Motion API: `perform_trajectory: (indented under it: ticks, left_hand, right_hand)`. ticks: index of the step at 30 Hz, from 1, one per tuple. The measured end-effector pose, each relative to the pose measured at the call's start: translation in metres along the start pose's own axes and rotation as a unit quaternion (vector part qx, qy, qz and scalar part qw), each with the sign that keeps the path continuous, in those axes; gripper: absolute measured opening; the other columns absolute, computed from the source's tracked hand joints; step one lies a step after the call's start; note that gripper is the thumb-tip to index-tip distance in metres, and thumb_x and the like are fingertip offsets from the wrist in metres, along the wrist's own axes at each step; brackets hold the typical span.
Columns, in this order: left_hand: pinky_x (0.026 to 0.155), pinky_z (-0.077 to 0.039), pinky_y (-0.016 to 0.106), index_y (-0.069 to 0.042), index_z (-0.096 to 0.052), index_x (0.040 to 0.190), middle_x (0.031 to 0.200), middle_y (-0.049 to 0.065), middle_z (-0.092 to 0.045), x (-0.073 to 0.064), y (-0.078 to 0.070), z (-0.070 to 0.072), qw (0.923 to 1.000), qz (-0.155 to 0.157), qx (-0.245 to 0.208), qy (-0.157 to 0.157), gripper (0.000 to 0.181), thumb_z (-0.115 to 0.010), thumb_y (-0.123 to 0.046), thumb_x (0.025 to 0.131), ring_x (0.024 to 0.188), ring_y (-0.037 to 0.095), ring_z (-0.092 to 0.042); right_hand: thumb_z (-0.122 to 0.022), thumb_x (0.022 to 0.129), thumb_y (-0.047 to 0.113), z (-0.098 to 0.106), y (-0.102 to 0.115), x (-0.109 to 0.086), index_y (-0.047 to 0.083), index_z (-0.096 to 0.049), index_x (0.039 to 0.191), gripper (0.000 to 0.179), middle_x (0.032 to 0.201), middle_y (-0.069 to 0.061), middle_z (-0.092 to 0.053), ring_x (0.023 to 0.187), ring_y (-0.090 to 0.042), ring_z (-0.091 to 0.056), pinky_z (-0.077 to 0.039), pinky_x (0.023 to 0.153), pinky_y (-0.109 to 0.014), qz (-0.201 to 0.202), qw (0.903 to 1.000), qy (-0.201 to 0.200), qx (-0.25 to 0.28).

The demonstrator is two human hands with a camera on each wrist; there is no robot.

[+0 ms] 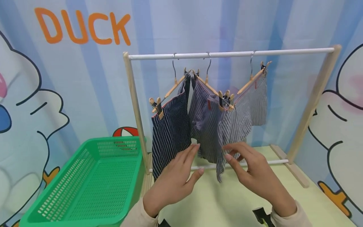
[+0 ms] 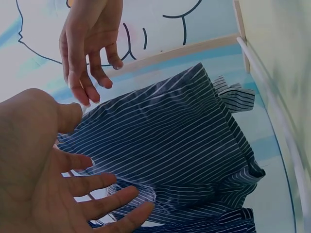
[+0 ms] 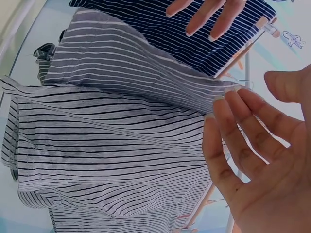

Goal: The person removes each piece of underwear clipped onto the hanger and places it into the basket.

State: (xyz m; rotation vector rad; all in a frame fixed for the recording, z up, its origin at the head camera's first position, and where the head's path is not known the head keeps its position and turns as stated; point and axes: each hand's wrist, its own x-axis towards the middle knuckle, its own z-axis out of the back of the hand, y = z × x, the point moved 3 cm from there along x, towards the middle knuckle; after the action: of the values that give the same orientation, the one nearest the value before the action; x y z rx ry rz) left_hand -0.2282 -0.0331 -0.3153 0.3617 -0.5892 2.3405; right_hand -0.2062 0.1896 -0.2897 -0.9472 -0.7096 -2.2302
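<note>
Left hand (image 1: pixel 174 179) and right hand (image 1: pixel 253 171) hover loose-fingered, gripping nothing, by the grey-striped cloth garment (image 1: pixel 208 135) mid-frame, clipped to a pale wooden hanger (image 1: pixel 210 87), presumably so it drapes freely.

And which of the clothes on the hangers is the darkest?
The navy striped one hanging furthest left, nearest the green basket. The middle one is grey with white stripes; the right one is pale with dark stripes.

Bright, softly lit head view, duller wrist views
</note>
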Motion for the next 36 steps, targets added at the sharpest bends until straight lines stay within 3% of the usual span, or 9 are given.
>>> perform_trajectory:
  ticks: [11, 17, 28, 36]
  left_hand:
    - [0.117, -0.036, 0.047, -0.016, -0.014, 0.161, 0.164, 0.004, -0.027, -0.002, -0.002, 0.004, 0.9999, -0.001, 0.005, -0.012, 0.068, -0.037, -0.050, 0.105, 0.149, 0.024, -0.033]
    - [0.116, -0.037, 0.047, -0.017, -0.013, 0.161, 0.163, 0.004, -0.030, -0.002, -0.002, 0.010, 0.9996, -0.004, 0.010, -0.025, 0.067, -0.038, -0.046, 0.106, 0.148, 0.023, -0.035]
    - [0.109, -0.045, 0.045, -0.013, -0.028, 0.157, 0.151, 0.005, -0.049, -0.006, -0.004, 0.012, 0.9975, 0.001, 0.035, -0.061, 0.059, -0.047, -0.032, 0.104, 0.137, 0.022, -0.050]
    - [0.109, -0.045, 0.044, -0.012, -0.032, 0.155, 0.151, 0.004, -0.049, -0.007, -0.002, 0.012, 0.9972, -0.008, 0.040, -0.062, 0.056, -0.048, -0.030, 0.104, 0.135, 0.022, -0.052]
  right_hand:
    - [-0.068, 0.088, -0.003, 0.001, -0.002, 0.004, 0.005, -0.056, 0.133, 0.048, 0.123, -0.008, -0.063, 0.096, -0.016, -0.062, -0.046, 0.077, -0.013, -0.015, 0.9986, -0.051, -0.006]
    - [-0.066, 0.090, -0.002, 0.001, -0.004, 0.010, 0.006, -0.049, 0.141, 0.054, 0.130, -0.014, -0.055, 0.099, -0.020, -0.062, -0.046, 0.080, -0.011, -0.032, 0.9978, -0.058, -0.006]
    - [-0.061, 0.097, 0.008, 0.004, -0.011, 0.016, 0.004, -0.046, 0.142, 0.048, 0.132, -0.019, -0.049, 0.106, -0.025, -0.058, -0.045, 0.083, -0.017, -0.096, 0.9936, -0.060, -0.011]
    - [-0.058, 0.098, 0.007, 0.005, -0.016, 0.032, 0.001, -0.043, 0.143, 0.048, 0.135, -0.024, -0.043, 0.114, -0.032, -0.052, -0.040, 0.087, -0.026, -0.090, 0.9915, -0.092, 0.016]
